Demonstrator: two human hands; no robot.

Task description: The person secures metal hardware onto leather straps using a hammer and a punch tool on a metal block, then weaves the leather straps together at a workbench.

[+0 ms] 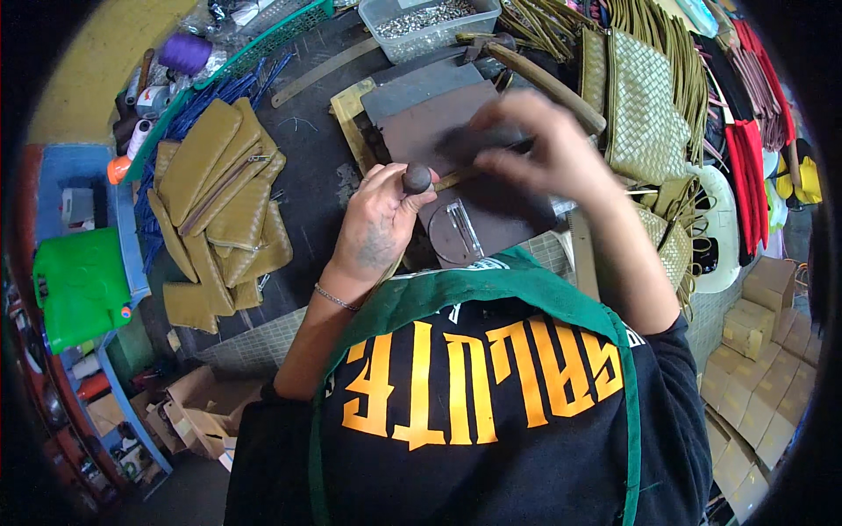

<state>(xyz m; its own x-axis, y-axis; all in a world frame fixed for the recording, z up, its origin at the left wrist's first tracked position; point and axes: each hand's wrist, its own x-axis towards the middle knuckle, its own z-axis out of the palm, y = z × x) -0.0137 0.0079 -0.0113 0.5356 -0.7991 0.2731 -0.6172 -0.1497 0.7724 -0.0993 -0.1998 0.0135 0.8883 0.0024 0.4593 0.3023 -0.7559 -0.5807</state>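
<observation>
My left hand [379, 215] is closed round a tool with a dark, rounded end [417, 180], held upright over the work board. The tool's lower part is hidden by my fingers. A narrow olive strap [454, 179] runs from beside the tool toward my right hand [544, 145]. That hand is smeared by motion above the board, its fingers bent. A dark blurred shape [482, 145] is at its fingers; I cannot make out what it is or whether it is gripped. Below them, a small metal piece [463, 228] lies on the dark brown board [421, 127].
Olive woven leather pouches [224, 175] are piled on the left. A clear tub [430, 31] of small metal parts stands at the back. Beyond my right hand lies a wooden-handled hammer [553, 88], near woven olive pieces [645, 105] and hanging straps. Cardboard boxes [754, 377] are stacked lower right.
</observation>
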